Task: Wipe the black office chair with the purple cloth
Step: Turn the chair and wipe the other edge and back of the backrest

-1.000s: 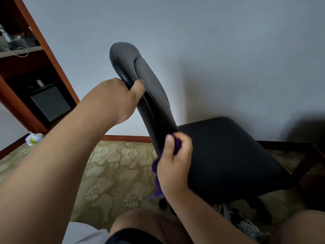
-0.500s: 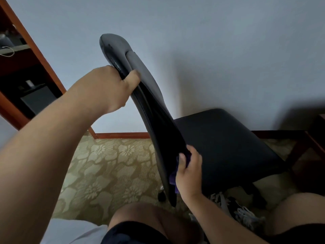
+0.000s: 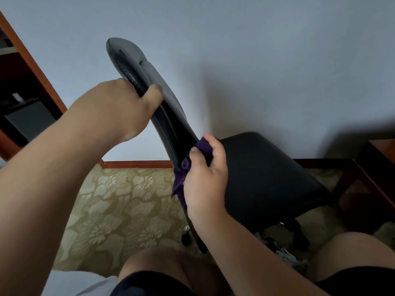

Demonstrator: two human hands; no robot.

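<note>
Nearest of all, the person's bare knees (image 3: 162, 268) and dark shorts (image 3: 149, 284) fill the bottom edge, with a patch of white fabric (image 3: 72, 283) at the lower left. Just beyond, the right hand (image 3: 205, 180) is closed around the purple cloth (image 3: 181, 176), bunching it against the lower edge of the backrest (image 3: 149, 86) of the black office chair (image 3: 260, 176); a loose tail of cloth hangs down beside the palm, and the thumb presses the fabric onto the chair. Higher and to the left, the left hand (image 3: 119, 107) grips the backrest's stitched edge below its rounded top, thumb hooked over the front face, fingers hidden behind. The backrest is seen edge-on and slants up to the left, while the padded seat spreads out to the right of the right hand. Under the seat, dark base legs and a caster (image 3: 186, 239) rest on the floral green carpet (image 3: 111, 201), with sneakers (image 3: 286, 253) beside them. Farther back, a wooden baseboard (image 3: 136, 163) meets the pale wall (image 3: 256, 60), a wooden shelf unit (image 3: 23, 60) stands at the left, and dark wooden furniture (image 3: 376, 159) sits at the right edge.
</note>
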